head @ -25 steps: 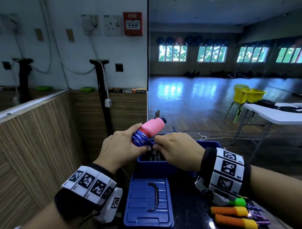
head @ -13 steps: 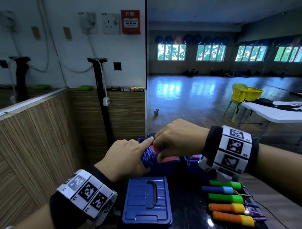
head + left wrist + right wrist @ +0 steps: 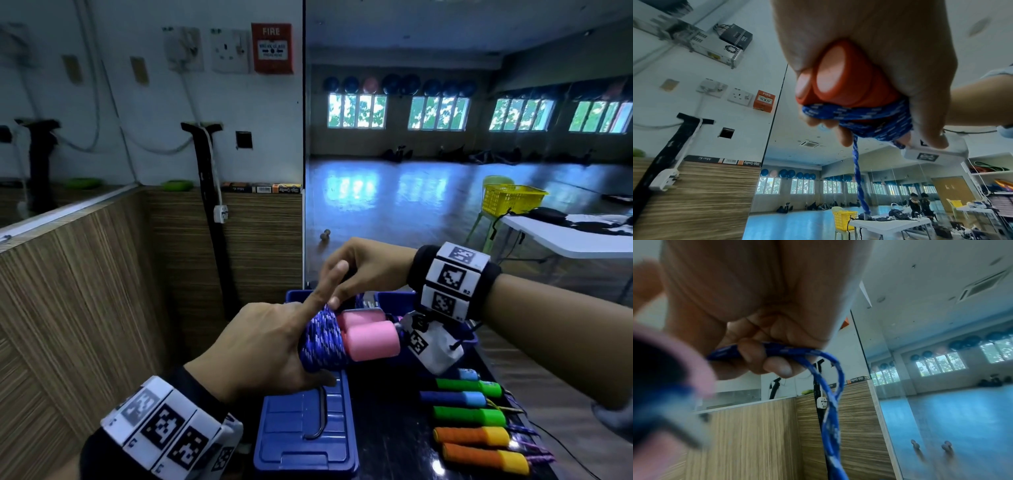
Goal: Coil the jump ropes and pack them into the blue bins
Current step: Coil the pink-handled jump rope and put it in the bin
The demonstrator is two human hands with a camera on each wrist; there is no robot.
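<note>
A jump rope with two pink handles (image 3: 371, 339) and a blue-and-white cord (image 3: 322, 339) wound round them is held over the blue bins (image 3: 394, 301). My left hand (image 3: 274, 342) grips the bundle from the left, its index finger pointing up. The left wrist view shows the handle ends (image 3: 838, 78), the cord wraps (image 3: 869, 121) and one loose strand (image 3: 859, 178) leading away. My right hand (image 3: 363, 270) hovers just above the bundle. In the right wrist view its fingers (image 3: 777, 368) pinch a loop of the cord (image 3: 830, 386).
A blue bin lid (image 3: 305, 431) with a black handle lies on the dark table in front of the bins. Several more jump ropes with green, blue and orange handles (image 3: 469, 414) lie in a row at the right. A wood-panelled wall (image 3: 85, 291) stands close on the left.
The bundle has come down from its raised tilt to lie level over the bins. My right hand has risen above it with a loop of cord, and my left index finger has straightened.
</note>
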